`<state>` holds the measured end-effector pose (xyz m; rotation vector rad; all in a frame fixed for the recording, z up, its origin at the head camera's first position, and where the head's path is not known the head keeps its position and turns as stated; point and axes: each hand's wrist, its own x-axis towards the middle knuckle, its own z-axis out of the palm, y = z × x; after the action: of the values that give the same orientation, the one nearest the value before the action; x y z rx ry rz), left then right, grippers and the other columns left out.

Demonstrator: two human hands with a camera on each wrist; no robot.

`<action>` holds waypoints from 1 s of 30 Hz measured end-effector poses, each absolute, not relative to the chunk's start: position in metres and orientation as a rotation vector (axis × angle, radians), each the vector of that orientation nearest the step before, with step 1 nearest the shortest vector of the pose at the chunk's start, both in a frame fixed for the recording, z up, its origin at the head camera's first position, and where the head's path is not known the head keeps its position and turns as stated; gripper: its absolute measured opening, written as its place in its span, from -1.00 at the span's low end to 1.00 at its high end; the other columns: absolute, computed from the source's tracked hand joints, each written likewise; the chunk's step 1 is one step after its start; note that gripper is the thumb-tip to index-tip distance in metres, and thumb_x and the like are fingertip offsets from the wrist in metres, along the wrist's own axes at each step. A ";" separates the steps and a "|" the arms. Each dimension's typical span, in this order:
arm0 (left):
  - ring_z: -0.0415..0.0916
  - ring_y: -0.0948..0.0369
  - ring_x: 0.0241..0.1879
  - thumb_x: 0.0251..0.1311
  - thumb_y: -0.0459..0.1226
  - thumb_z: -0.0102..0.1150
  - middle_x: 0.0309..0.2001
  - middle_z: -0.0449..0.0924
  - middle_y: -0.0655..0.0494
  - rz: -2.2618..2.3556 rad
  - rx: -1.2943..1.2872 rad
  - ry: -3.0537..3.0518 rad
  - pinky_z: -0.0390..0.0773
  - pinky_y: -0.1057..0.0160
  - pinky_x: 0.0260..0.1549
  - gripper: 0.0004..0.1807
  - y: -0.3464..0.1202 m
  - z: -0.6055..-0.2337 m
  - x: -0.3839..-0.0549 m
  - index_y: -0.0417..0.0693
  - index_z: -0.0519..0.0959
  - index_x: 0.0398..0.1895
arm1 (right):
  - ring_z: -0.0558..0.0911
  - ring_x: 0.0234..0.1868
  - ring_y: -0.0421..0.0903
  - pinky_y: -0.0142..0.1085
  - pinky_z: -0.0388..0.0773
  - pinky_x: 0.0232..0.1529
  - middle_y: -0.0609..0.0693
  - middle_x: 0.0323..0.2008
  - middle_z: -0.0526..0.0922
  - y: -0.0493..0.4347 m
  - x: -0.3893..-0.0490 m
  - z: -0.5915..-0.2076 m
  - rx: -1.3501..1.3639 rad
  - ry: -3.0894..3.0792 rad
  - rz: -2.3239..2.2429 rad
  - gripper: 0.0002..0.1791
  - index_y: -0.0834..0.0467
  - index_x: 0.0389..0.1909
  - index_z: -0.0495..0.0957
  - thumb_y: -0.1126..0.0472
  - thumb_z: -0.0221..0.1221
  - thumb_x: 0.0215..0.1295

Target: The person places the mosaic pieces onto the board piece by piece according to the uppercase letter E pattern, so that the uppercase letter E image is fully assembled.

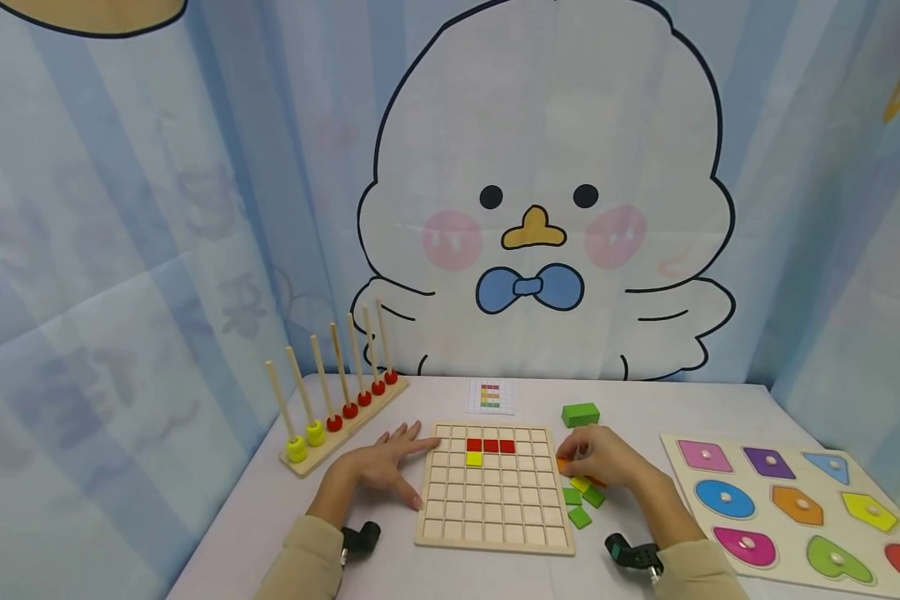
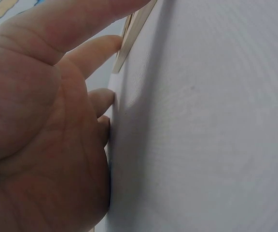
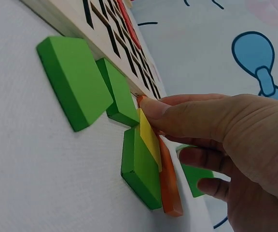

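Observation:
A wooden grid board (image 1: pixel 487 529) lies between my hands, with three red tiles (image 1: pixel 491 446) in a row and a yellow tile (image 1: pixel 474 459) under the leftmost one. My left hand (image 1: pixel 378 462) rests beside the board, fingers spread, index finger and thumb at its left edge. At the board's right edge, my right hand (image 1: pixel 607 457) pinches a small orange tile (image 3: pixel 140 99), mostly hidden by the thumb and fingers. Beneath that hand lie several loose green tiles (image 3: pixel 74 82), a yellow tile (image 3: pixel 149 140) and another orange tile (image 3: pixel 170 183).
A green block (image 1: pixel 581 415) sits beyond my right hand. Behind the board lies a pattern card (image 1: pixel 491 397). A peg rack (image 1: pixel 345 440) with red and yellow beads stands at left; a shape puzzle board (image 1: pixel 783 533) lies at right. A cartoon curtain (image 1: pixel 540 333) hangs behind the table.

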<state>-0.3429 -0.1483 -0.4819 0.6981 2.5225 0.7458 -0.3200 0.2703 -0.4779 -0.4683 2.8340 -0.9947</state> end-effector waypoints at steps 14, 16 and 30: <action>-0.49 -0.09 0.70 -0.13 0.05 0.66 0.73 -0.30 -0.02 0.740 0.694 2.526 -0.43 -0.20 0.63 0.17 -0.148 -0.483 -0.344 0.41 0.22 0.62 | 0.50 -0.29 -0.11 -0.38 0.48 -0.37 -0.13 -0.34 0.69 0.271 -0.320 -0.478 -0.455 2.848 -1.071 -0.89 0.02 -0.21 0.80 0.26 0.42 0.26; -0.49 -0.08 0.70 -0.13 0.05 0.66 0.73 -0.31 -0.02 0.744 0.693 2.524 -0.43 -0.20 0.63 0.17 -0.148 -0.483 -0.344 0.41 0.22 0.62 | 0.51 -0.29 -0.10 -0.38 0.48 -0.35 -0.12 -0.34 0.69 0.271 -0.320 -0.477 -0.460 2.836 -1.092 -0.91 0.03 -0.22 0.80 0.25 0.39 0.30; -0.49 -0.09 0.70 -0.13 0.04 0.66 0.73 -0.31 -0.02 0.748 0.703 2.526 -0.43 -0.21 0.62 0.17 -0.149 -0.483 -0.344 0.40 0.22 0.62 | 0.54 -0.25 -0.09 -0.42 0.56 -0.28 -0.05 -0.27 0.67 0.266 -0.319 -0.470 -0.481 2.895 -1.195 -0.90 0.17 -0.14 0.72 0.33 0.28 0.39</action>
<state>-0.3435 -0.1491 -0.4829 0.7029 2.5258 0.7476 -0.3193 0.2661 -0.4701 -0.4806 2.8954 -1.1946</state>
